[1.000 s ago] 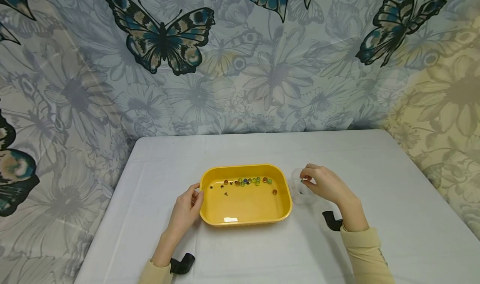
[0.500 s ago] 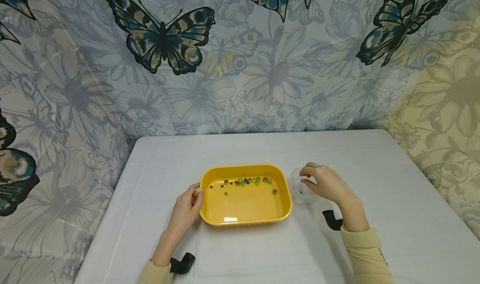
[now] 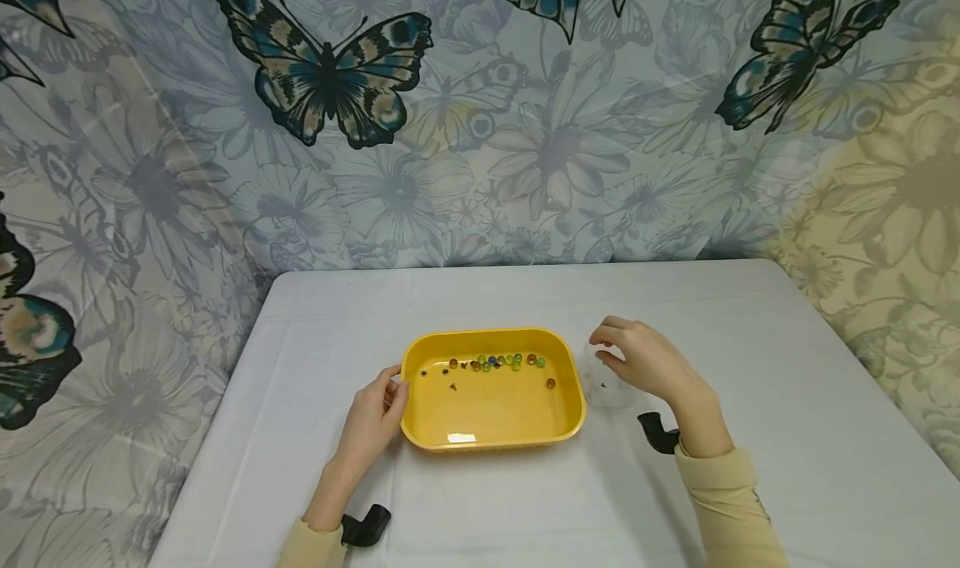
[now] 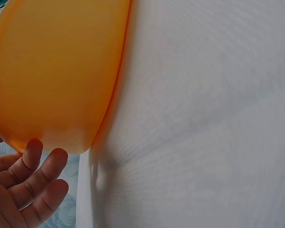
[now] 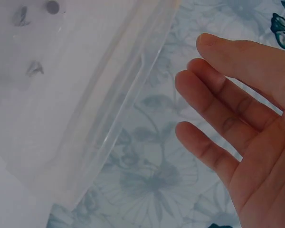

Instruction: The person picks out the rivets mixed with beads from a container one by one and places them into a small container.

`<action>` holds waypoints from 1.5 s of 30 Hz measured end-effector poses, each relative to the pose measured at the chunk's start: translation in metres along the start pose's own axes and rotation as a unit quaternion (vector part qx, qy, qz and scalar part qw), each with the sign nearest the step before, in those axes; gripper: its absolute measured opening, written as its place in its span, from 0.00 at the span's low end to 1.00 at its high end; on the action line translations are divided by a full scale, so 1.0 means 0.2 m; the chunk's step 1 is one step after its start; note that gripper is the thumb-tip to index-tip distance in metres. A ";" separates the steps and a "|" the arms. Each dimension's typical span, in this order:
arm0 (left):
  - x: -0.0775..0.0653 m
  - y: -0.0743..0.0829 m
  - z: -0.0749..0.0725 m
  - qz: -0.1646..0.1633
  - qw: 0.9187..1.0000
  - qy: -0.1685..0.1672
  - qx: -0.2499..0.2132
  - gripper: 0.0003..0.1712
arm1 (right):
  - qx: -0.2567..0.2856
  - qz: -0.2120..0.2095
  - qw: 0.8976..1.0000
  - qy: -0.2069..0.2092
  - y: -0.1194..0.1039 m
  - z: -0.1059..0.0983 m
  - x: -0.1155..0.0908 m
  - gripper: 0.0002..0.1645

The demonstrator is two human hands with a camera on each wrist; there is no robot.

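A yellow rectangular plastic tray with rounded corners (image 3: 495,414) is set on a counter covered in white cloth (image 3: 487,510). Across its far half, small round glassy beads in green, amber and blue (image 3: 516,366) are strung out in a loose row, and a lone amber bead (image 3: 551,383) is seen nearer the right wall. Small dark pieces (image 3: 453,387) are scattered toward the left.

The tray's left edge is held by the left hand (image 3: 372,418), its grip closed lightly on the rim by thumb and forefinger (the other fingers are left loosely bent).

Just beside the tray's right end, a clear plastic container (image 3: 611,396) is placed, with a few dark bits (image 3: 603,386) contained in it. Above it the right hand (image 3: 643,360) is held, its grip parted, with a gap shown between thumb and fingers; nothing is seen to be grasped.

Pale yellow sleeves (image 3: 727,493) are worn, and the background is filled by grey floral fabric (image 3: 397,193) printed with blue-and-black butterflies (image 3: 330,85).
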State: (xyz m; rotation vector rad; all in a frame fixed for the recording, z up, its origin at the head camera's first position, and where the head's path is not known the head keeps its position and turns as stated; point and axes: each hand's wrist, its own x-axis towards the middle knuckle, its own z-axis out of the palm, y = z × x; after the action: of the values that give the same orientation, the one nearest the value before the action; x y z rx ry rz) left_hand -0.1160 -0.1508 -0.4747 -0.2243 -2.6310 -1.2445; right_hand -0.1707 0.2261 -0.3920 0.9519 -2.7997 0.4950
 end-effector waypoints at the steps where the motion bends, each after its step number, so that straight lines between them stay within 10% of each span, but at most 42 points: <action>1: 0.00 0.00 0.00 -0.001 1.000 -0.001 0.000 0.16 | -0.001 -0.003 1.000 0.002 -0.01 0.00 0.00 0.11; 45: 0.00 0.00 0.00 -0.002 1.000 -0.004 -0.003 0.17 | -0.005 -0.053 0.998 -0.022 -0.20 0.02 0.22 0.06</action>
State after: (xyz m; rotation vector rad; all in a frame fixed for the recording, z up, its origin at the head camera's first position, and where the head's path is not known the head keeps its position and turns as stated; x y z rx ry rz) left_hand -0.1154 -0.1507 -0.4743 -0.2242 -2.6371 -1.2546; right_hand -0.1806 0.1695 -0.3755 1.1150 -2.7688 0.4505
